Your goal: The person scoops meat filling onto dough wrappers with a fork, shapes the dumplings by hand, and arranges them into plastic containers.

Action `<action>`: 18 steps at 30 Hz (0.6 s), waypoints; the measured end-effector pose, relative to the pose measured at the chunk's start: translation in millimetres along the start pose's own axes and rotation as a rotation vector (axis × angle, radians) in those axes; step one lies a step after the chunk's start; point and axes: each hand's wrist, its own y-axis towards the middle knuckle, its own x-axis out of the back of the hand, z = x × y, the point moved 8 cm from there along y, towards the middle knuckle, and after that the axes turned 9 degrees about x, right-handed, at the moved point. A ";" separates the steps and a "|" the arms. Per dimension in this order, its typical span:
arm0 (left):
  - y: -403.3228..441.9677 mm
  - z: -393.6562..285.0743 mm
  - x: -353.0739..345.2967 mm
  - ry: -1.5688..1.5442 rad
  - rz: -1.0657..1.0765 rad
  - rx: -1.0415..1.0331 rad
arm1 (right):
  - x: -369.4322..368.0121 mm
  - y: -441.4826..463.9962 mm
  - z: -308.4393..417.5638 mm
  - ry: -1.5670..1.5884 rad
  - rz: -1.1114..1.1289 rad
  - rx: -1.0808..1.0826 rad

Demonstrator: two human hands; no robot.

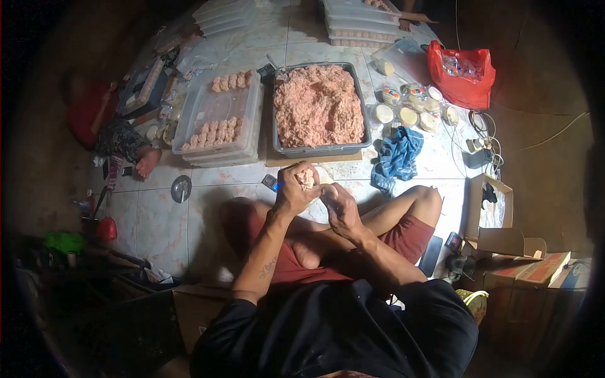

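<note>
My left hand is closed around a lump of pinkish minced-meat mixture, which bulges out at the top between thumb and fingers. Right beside it, my right hand has its fingers curled together, the tips near the left thumb; what they pinch, if anything, is too small to tell. A pale flat piece shows just behind both hands. Beyond them stands a dark tub heaped with the same meat mixture. To its left, a clear plastic container bears rows of shaped meat pieces.
Round pale stacks, some in plastic, lie right of the tub near a blue cloth and red bag. Stacked containers stand behind. Another person's foot rests at left, by a small dish. Cables lie at right.
</note>
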 end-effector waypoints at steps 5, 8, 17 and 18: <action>3.3 31.2 14.0 -0.037 -0.047 0.163 | 33.4 1.9 -1.3 -0.324 0.220 -0.215; 4.8 25.2 6.6 -0.085 0.123 0.220 | 56.8 16.5 21.7 -0.239 0.094 -0.236; 5.3 1.6 27.3 -0.019 0.074 0.127 | 77.1 28.7 42.3 -0.247 0.068 -0.074; 5.4 -3.2 25.0 -0.123 0.125 0.135 | 80.3 24.6 37.2 -0.193 -0.019 -0.113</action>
